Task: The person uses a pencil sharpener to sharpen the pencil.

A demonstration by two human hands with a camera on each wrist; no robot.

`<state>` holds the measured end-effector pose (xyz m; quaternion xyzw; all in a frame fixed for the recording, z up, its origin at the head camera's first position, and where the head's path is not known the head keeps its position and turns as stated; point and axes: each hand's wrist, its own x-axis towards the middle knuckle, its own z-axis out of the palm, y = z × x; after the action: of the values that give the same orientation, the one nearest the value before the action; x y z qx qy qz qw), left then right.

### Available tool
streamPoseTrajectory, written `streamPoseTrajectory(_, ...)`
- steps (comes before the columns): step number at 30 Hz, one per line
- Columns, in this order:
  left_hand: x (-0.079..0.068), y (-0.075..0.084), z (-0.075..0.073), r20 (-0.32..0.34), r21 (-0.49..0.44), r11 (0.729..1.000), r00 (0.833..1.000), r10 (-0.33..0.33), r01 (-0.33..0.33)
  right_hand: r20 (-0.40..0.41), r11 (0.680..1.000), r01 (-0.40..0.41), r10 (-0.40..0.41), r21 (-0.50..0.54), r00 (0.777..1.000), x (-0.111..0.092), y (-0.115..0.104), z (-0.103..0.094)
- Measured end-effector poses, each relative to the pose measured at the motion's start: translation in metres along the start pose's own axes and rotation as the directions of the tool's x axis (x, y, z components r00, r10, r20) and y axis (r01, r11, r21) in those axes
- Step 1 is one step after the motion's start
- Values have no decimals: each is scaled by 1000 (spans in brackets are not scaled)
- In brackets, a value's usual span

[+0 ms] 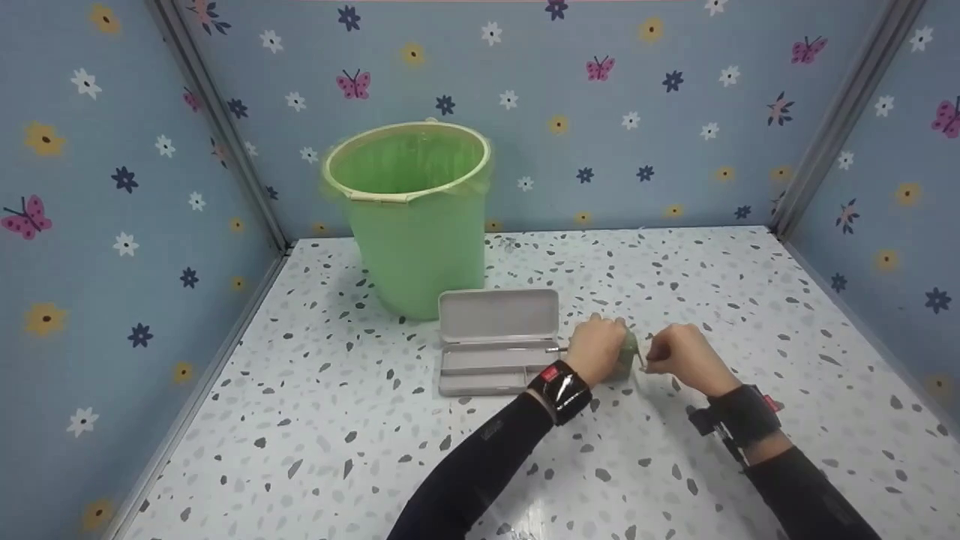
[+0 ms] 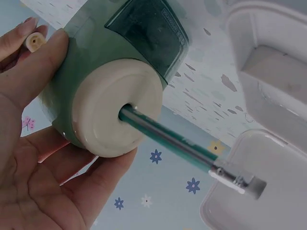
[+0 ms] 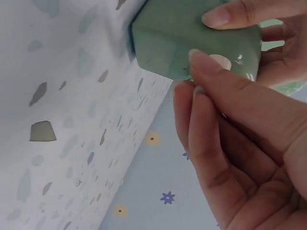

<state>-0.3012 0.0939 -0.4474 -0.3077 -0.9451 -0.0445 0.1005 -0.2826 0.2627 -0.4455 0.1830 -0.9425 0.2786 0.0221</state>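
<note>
A green hand-crank pencil sharpener (image 2: 91, 43) is gripped by my left hand (image 1: 598, 349), the thumb on one side of the body and the fingers curled round the other. Out of the round cream front of the sharpener sticks a green pencil (image 2: 168, 139), its metal ferrule and eraser end pointing outward. On the sharpener's far side, my right hand (image 1: 684, 358) pinches the small crank handle (image 1: 640, 360) between thumb and fingertips. In the right wrist view, those fingers cover most of the crank. A dark see-through shavings window (image 2: 148, 36) shows on the sharpener's side.
Left of the hands lies an open grey pencil case (image 1: 499, 316), its lid raised at the back. Behind it stands a green bin (image 1: 424, 247) with a liner over its rim. Flower-patterned panels (image 1: 555, 150) enclose the speckled table (image 1: 337, 450) at the back and sides.
</note>
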Motion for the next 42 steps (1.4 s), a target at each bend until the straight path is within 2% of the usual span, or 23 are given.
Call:
streamPoseTrajectory(6,3,5,-1,-7,61,998,1000,-3,3,-70,1000,0,0,2,998,0,-4,-12)
streamPoseTrajectory(9,5,6,-2,-12,100,995,1000,11,-10,-114,1000,-11,10,-8,993,7,-6,-18)
streamPoseTrajectory(14,7,4,-3,-26,94,995,999,36,-33,-158,999,-14,8,-40,987,21,-7,-23)
streamPoseTrajectory(22,7,2,-1,-15,120,991,998,68,-66,-235,995,-60,40,-78,971,38,-3,-10)
streamPoseTrajectory(26,6,0,2,-28,117,991,997,73,-69,-255,993,-56,28,-102,966,46,3,1)
streamPoseTrajectory(30,4,-2,3,-50,100,992,995,85,-80,-229,989,-90,62,-115,971,53,10,10)
streamPoseTrajectory(35,2,-4,4,-61,63,992,992,113,-109,-142,982,-141,123,-122,982,59,17,17)
streamPoseTrajectory(42,1,-6,1,-46,42,989,989,144,-142,-37,983,-160,157,-90,987,64,19,13)
